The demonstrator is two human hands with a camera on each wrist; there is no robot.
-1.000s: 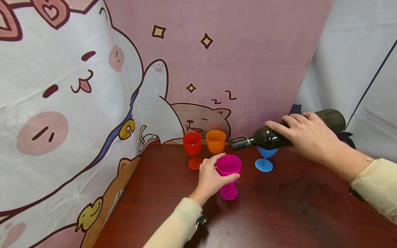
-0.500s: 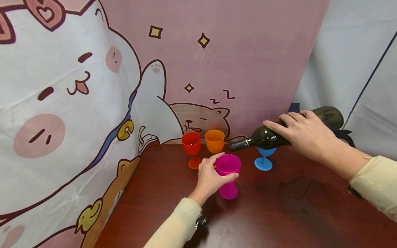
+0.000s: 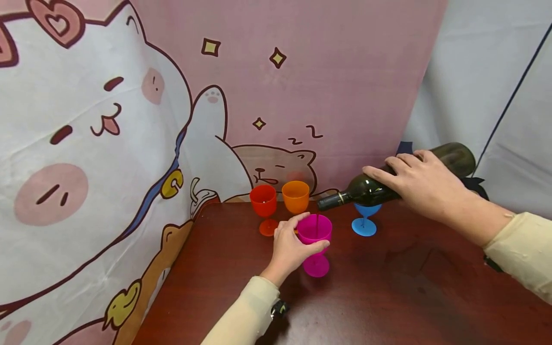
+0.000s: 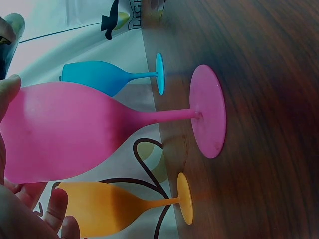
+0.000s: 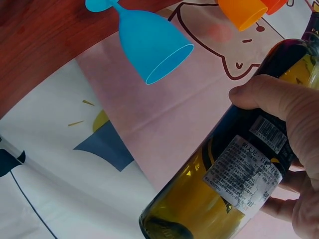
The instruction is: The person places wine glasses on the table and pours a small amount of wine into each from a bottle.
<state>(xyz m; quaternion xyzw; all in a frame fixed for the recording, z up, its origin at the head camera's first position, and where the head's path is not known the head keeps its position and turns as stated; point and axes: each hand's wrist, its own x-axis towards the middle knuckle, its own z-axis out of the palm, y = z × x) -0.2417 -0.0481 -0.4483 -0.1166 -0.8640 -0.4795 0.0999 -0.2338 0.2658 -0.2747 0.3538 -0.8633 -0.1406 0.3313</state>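
My right hand [image 3: 424,184] grips a dark green wine bottle [image 3: 370,190] by its body. The bottle tilts with its mouth over a magenta goblet [image 3: 316,229], and a thin dark stream runs down into the bowl. Around that bowl, near the rim, my left hand [image 3: 290,247] holds with thumb and fingers. In the left wrist view the magenta goblet's round foot [image 4: 208,112] is close over the table. A white printed label [image 5: 244,174] shows on the bottle in the right wrist view.
A red goblet [image 3: 263,201] and an orange goblet [image 3: 295,196] stand behind the magenta one. Partly behind the bottle is a blue goblet [image 3: 364,226]. The brown table [image 3: 388,297] ends at a cartoon-printed cloth backdrop [image 3: 345,86].
The dark stream keeps falling into the magenta goblet. The bottle's base end has risen slightly, so it tilts a little more. The whole view has shifted slightly.
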